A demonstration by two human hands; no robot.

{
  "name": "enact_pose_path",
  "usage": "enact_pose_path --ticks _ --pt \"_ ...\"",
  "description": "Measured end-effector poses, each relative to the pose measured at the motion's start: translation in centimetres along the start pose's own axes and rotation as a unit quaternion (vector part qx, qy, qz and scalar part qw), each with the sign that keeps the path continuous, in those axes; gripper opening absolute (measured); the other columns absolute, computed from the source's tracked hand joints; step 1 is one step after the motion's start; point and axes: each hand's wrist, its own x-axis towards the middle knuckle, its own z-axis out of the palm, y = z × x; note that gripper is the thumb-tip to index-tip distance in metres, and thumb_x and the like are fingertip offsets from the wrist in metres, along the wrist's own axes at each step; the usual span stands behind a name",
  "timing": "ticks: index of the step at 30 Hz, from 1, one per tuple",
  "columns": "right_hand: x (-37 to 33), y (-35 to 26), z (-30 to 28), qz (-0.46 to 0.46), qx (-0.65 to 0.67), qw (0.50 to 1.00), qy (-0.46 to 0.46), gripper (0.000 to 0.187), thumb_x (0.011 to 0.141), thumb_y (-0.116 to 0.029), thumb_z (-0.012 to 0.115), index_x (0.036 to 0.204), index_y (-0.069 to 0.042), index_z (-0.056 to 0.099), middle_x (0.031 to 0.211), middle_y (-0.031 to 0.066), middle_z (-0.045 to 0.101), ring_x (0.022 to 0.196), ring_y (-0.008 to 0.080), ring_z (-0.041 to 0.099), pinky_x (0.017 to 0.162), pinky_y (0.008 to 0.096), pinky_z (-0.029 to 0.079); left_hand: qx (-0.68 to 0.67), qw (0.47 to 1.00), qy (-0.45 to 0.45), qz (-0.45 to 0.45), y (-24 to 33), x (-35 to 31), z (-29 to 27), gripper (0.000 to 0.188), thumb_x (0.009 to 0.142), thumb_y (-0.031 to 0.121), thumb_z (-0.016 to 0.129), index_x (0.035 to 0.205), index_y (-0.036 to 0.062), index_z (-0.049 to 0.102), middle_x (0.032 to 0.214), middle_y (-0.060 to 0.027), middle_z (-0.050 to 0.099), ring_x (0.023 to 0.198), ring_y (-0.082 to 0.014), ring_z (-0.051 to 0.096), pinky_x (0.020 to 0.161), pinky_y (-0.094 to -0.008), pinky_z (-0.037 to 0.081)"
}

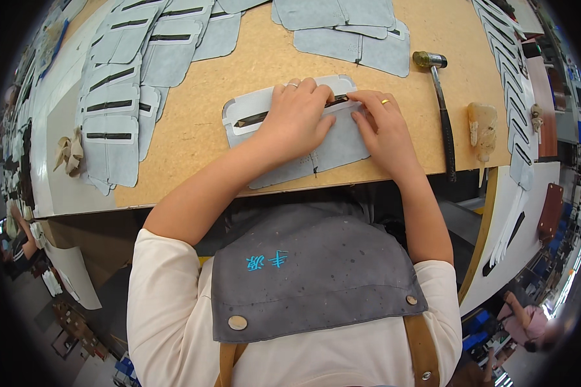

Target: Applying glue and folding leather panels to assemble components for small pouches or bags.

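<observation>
A grey-blue leather-like panel [342, 138] lies on the table before me, slightly tilted. A long slot with a white border and a black strip [252, 119] runs across its upper part. My left hand [297, 113] rests over the middle of the panel, fingers bent across the slot and thumb apart, hiding part of the strip. At the slot's right end, the index fingertip of my right hand [382, 126] touches the strip, while its thumb lies lower on the panel. Both hands press on the panel from above; neither lifts it.
Similar panels with black slots [113, 106] overlap in piles at the left, and more panels [368, 48] lie at the back. A hammer [440, 103] and a yellowish block [482, 129] are on the right. A crumpled beige cloth [70, 153] sits far left. More pieces [516, 109] line the right side.
</observation>
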Motion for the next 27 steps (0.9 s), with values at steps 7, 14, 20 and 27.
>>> enact_pose_path --ticks 7,14,20,27 --pt "0.2 0.4 0.2 -0.031 -0.009 0.999 0.023 0.024 0.085 -0.001 0.058 0.108 -0.004 0.060 0.104 0.0121 0.062 0.098 0.0307 0.056 0.087 0.0393 0.046 -0.047 0.995 0.062 0.069 -1.5 -0.2 0.6 0.023 0.084 0.002 0.058 0.105 0.0101 0.065 0.093 -0.0063 0.058 0.093 -0.0244 0.054 0.085 -0.0371 0.036" --pt "-0.3 0.6 0.5 -0.050 -0.063 0.997 0.012 0.024 0.084 -0.002 0.061 0.108 -0.003 0.060 0.107 0.0125 0.059 0.102 0.0313 0.054 0.086 0.0376 0.047 0.103 0.981 0.066 0.148 -1.8 -0.8 0.7 0.032 0.082 0.000 0.059 0.111 0.0130 0.066 0.091 -0.0046 0.055 0.086 -0.0209 0.054 0.077 -0.0365 0.036" --pt "-0.2 -0.7 1.6 -0.045 0.005 0.999 0.008 0.033 0.084 -0.006 0.063 0.116 -0.004 0.054 0.115 0.0141 0.056 0.109 0.0330 0.052 0.092 0.0404 0.044 0.044 0.992 0.063 0.101 -1.8 -1.0 -0.4 0.028 0.084 0.005 0.061 0.110 0.0123 0.064 0.092 -0.0064 0.056 0.087 -0.0235 0.054 0.078 -0.0372 0.038" --pt "0.5 -1.1 1.0 -0.049 -0.037 0.998 -0.029 0.031 0.083 -0.003 0.059 0.114 -0.006 0.058 0.111 0.0087 0.059 0.109 0.0279 0.054 0.093 0.0395 0.043 -0.009 0.994 0.057 0.093 -2.9 -2.5 -0.9 0.026 0.084 0.005 0.061 0.109 0.0108 0.064 0.090 -0.0062 0.057 0.087 -0.0236 0.055 0.077 -0.0365 0.037"
